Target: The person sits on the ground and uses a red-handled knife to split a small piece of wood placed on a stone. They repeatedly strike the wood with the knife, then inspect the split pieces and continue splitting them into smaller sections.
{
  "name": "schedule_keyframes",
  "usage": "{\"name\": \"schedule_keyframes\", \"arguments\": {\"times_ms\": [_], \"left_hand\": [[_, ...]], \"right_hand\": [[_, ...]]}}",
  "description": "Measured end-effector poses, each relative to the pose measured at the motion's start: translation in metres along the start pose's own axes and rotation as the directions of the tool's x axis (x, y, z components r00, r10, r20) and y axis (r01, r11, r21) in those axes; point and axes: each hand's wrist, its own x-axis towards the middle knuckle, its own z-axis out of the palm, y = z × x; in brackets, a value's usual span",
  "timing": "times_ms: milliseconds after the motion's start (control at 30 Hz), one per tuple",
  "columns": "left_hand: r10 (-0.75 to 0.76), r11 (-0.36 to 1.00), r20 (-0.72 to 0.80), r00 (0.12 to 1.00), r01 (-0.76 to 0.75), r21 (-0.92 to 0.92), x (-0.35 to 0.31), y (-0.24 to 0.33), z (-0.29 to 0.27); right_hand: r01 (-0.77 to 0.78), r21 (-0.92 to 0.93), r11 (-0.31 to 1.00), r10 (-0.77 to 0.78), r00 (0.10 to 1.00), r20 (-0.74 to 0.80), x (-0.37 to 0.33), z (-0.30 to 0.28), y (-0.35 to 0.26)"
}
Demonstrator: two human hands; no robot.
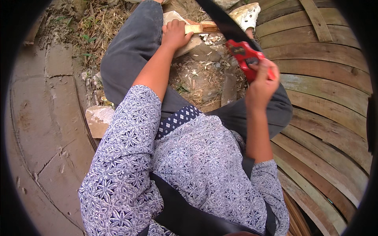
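Observation:
In my right hand [263, 84] is a hand saw [224, 21] with a red handle and a dark toothed blade. The blade points up and to the left, and its tip runs out of the top of the view. It stands apart from the wood. My left hand [175, 35] is closed over the end of a pale piece of wood [193, 28], pressing it on a light flat block [189, 47] between my legs. The underside of that grip is hidden.
Wood chips [212, 39] and dry grass lie on the ground between my legs. On the right is a wall of wooden planks [315, 82], with a loose slat [317, 21] across it. Cracked paving [43, 118] and a stone block [98, 120] are at the left.

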Motion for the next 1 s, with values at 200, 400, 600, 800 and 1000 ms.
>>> {"name": "schedule_keyframes", "arguments": {"times_ms": [200, 400, 600, 800, 1000], "left_hand": [[-0.131, 0.966, -0.206, 0.970, 0.078, -0.245, 0.003, -0.009, 0.009], [-0.227, 0.887, -0.211, 0.951, 0.112, -0.448, 0.006, -0.003, 0.002], [-0.187, 0.896, -0.099, 0.977, 0.129, -0.425, 0.005, 0.001, -0.009], [-0.167, 0.936, -0.065, 0.984, 0.138, -0.324, 0.006, -0.002, 0.001], [-0.301, 0.819, 0.154, 0.941, 0.338, -0.463, 0.012, 0.013, -0.013]], "right_hand": [[-0.079, -0.001, 0.997, 0.078, 0.995, 0.066, -0.035, 0.046, 0.042], [0.065, -0.206, 0.976, -0.039, 0.991, 0.127, -0.052, 0.046, 0.078], [-0.025, -0.226, 0.974, 0.073, 0.976, 0.204, -0.064, 0.044, 0.106], [-0.184, -0.173, 0.967, 0.220, 0.951, 0.217, -0.066, 0.037, 0.125], [-0.561, 0.407, 0.721, 0.458, 0.826, 0.328, -0.058, 0.029, 0.120]]}}
